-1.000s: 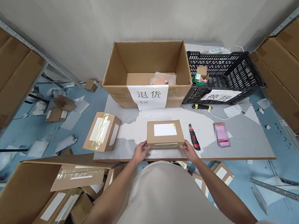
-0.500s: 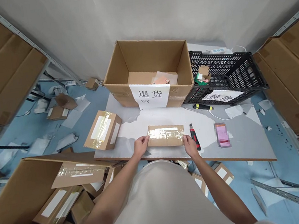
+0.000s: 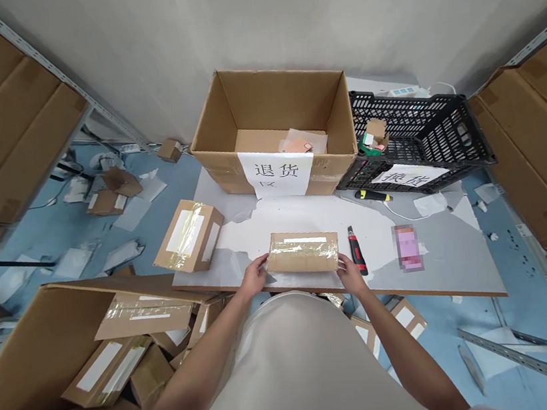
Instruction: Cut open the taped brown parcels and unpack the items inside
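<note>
Between my two hands is a small brown cardboard box [image 3: 304, 263], wrapped in shiny clear tape with a white label strip near its far edge. My left hand [image 3: 253, 278] grips its left end, fingers partly hidden by the box. At the right end, my right hand [image 3: 350, 274] closes on the near corner. A red and black utility knife [image 3: 357, 251] lies just right of the box, beside my right hand. Further left on the table sits another taped cardboard box [image 3: 189, 236] with white labels.
A large open carton [image 3: 221, 171] with a paper sign stands at the table's back, beside a black plastic crate [image 3: 467, 146]. A yellow and black cutter [image 3: 373, 196] and a pink pixelated item [image 3: 409, 247] lie on the table [image 3: 453, 269]. A big carton [image 3: 34, 344] of parcels is lower left.
The small box has tilted, so more of its near side shows. Both hands have shifted slightly lower around its ends.
</note>
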### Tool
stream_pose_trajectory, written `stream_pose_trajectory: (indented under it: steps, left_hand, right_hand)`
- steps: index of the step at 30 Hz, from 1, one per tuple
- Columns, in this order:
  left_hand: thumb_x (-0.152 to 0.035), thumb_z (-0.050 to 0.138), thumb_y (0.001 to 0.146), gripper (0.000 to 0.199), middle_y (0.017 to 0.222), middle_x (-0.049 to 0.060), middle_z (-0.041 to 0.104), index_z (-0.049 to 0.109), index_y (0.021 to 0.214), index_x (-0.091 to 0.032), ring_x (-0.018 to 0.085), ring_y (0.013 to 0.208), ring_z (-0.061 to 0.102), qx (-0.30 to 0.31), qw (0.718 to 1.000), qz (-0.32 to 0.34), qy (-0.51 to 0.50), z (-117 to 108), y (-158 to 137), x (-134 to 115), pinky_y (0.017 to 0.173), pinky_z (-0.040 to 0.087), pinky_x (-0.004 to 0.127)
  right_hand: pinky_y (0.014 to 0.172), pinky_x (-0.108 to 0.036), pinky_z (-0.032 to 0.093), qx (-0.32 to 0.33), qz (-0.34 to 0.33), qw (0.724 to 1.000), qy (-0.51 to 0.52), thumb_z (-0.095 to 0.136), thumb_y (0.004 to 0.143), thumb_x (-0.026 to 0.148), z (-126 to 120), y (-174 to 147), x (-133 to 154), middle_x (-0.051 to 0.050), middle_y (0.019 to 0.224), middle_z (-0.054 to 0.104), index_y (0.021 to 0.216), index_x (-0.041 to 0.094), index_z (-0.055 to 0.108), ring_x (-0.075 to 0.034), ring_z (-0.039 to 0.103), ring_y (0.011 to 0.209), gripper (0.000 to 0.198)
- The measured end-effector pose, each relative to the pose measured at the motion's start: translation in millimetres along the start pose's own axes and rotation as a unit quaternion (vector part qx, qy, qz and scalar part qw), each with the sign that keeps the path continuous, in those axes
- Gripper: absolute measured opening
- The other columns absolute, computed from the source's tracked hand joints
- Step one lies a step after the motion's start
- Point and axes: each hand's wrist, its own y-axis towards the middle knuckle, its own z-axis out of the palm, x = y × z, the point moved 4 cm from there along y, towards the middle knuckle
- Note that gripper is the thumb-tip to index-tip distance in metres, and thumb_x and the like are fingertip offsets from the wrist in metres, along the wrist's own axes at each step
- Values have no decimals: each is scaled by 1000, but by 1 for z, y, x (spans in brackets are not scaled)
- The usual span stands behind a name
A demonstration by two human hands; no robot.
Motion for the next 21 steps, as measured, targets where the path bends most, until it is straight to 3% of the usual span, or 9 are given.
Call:
stream_pose_trajectory:
  steps: [4, 9, 15, 21]
  left_hand:
    - [-35, 61, 70, 46, 110, 9, 66, 59, 111, -13, 23, 108, 58, 43, 999, -15, -22, 9, -4, -2, 96, 45, 39]
    - [-47, 55, 76, 44, 102, 10, 68, 64, 102, -13, 22, 95, 62, -18, 999, -10, 38, 5, 1, -17, 84, 49, 33]
    - [-47, 50, 79, 38, 87, 8, 68, 70, 86, -16, 23, 86, 60, -52, 992, 2, 114, 6, 21, -28, 85, 45, 37]
    - [-45, 45, 81, 38, 92, 7, 69, 70, 91, -17, 23, 92, 61, -31, 995, -7, 94, 6, 23, -16, 87, 45, 37]
  right_hand:
    - [91, -40, 46, 36, 1, 999, -15, 54, 72, 25, 5, 1, 2, -9, 119, 61, 118, 21, 48, -22, 59, 108, 47]
    - [84, -36, 47, 14, -12, 998, -62, 48, 80, 39, -2, 9, 22, -9, 107, 66, 104, 19, 53, -21, 62, 99, 32]
    - [75, -35, 45, -39, 9, 985, -170, 38, 84, 50, -7, 23, 35, -8, 81, 67, 81, 21, 58, -24, 62, 81, 35]
    - [76, -36, 47, -32, 10, 988, -150, 36, 85, 49, -6, 20, 24, -8, 87, 68, 92, 20, 61, -24, 63, 82, 39]
